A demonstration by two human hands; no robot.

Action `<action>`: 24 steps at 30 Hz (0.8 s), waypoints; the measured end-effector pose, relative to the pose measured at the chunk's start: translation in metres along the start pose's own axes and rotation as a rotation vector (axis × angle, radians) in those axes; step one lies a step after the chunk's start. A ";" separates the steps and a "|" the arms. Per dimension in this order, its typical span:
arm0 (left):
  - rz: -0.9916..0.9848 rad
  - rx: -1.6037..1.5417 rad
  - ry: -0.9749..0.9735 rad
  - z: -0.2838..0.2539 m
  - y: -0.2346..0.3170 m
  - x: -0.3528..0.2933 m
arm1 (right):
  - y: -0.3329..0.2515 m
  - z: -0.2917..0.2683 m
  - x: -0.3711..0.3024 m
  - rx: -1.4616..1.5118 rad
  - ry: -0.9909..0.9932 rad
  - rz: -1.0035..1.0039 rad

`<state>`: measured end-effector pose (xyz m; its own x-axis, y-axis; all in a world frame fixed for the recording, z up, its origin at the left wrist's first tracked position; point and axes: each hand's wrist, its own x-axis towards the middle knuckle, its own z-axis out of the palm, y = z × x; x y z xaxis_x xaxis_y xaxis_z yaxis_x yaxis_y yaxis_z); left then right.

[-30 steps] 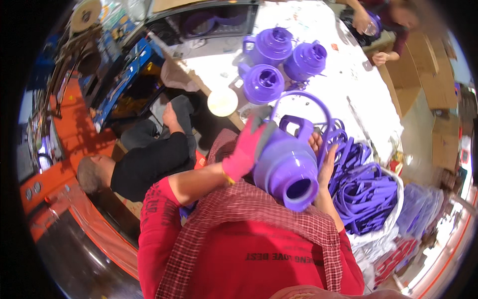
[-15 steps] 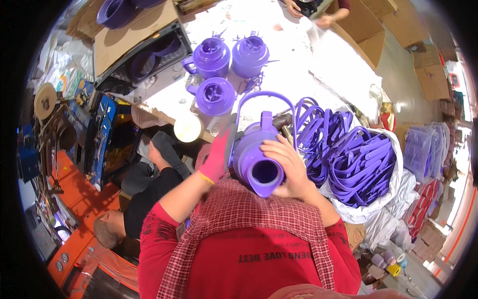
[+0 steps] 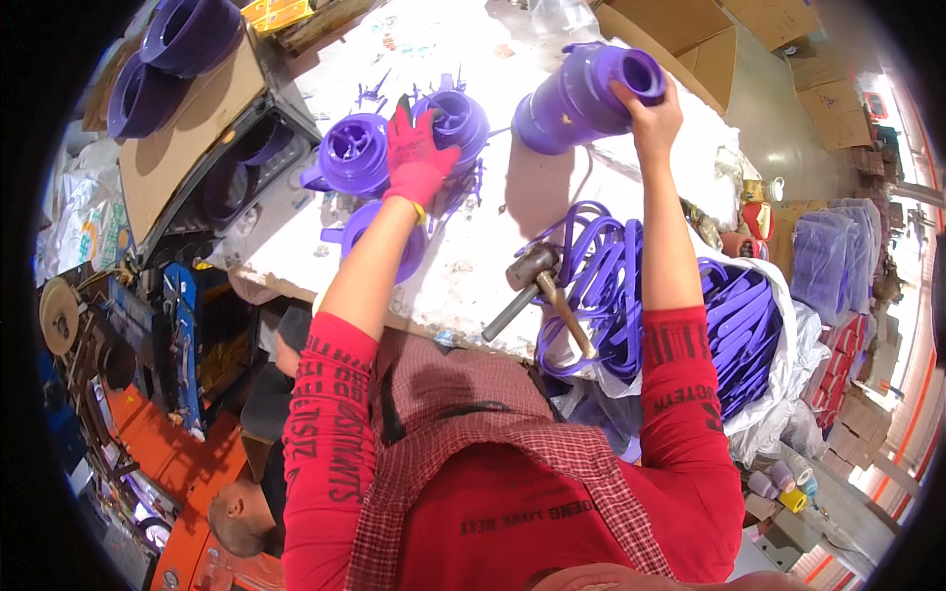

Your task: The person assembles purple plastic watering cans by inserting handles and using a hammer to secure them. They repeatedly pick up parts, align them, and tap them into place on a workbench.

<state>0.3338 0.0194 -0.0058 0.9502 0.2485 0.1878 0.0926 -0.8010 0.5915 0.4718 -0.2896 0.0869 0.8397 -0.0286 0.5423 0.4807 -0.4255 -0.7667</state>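
At the far right of the table, my bare right hand (image 3: pixel 652 116) grips the rim of a purple jug (image 3: pixel 576 103). Its fingers reach into the round opening, and the jug leans toward the right. My left hand (image 3: pixel 419 158), in a pink and dark glove, is spread against a second purple jug body (image 3: pixel 463 118). Its fingers are apart, with some in the gap beside the neighbouring purple jug body (image 3: pixel 353 153). Partly beneath my left forearm is another handled jug body (image 3: pixel 406 251).
Purple strap handles (image 3: pixel 606 286) lie heaped on the table's right, with more in a white sack (image 3: pixel 783 335). A hammer (image 3: pixel 532 268) rests beside them. A crate (image 3: pixel 281 123) and cardboard stand at left. A person (image 3: pixel 241 512) sits low at left.
The jug with its strap handle was held at my chest; now my right hand has a jug at the table's far right. My left hand has moved forward to the other jugs.
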 end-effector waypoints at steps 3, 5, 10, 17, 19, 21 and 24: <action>-0.057 0.009 -0.140 0.003 -0.005 0.019 | 0.030 0.014 0.019 -0.060 -0.060 0.041; -0.011 0.026 -0.145 -0.010 0.004 0.028 | 0.036 0.011 0.019 -0.076 0.017 0.025; -0.002 -0.362 0.001 -0.087 0.054 0.014 | 0.078 0.006 -0.006 -0.034 0.047 0.244; 0.206 -0.530 0.097 -0.141 0.112 -0.124 | 0.091 -0.019 -0.069 0.133 -0.005 0.745; -0.025 -0.539 -0.007 -0.135 0.110 -0.170 | 0.042 -0.035 -0.141 -0.309 -0.046 0.567; 0.083 -0.343 -0.119 -0.126 0.094 -0.209 | -0.006 -0.048 -0.234 -0.297 -0.334 0.665; 0.171 -0.212 -0.209 -0.107 0.063 -0.263 | -0.034 -0.057 -0.348 -0.483 -0.621 0.604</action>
<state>0.0578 -0.0376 0.0661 0.9891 -0.0141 0.1465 -0.1163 -0.6850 0.7192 0.1485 -0.3166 -0.0562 0.9595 0.0580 -0.2756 -0.1106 -0.8223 -0.5582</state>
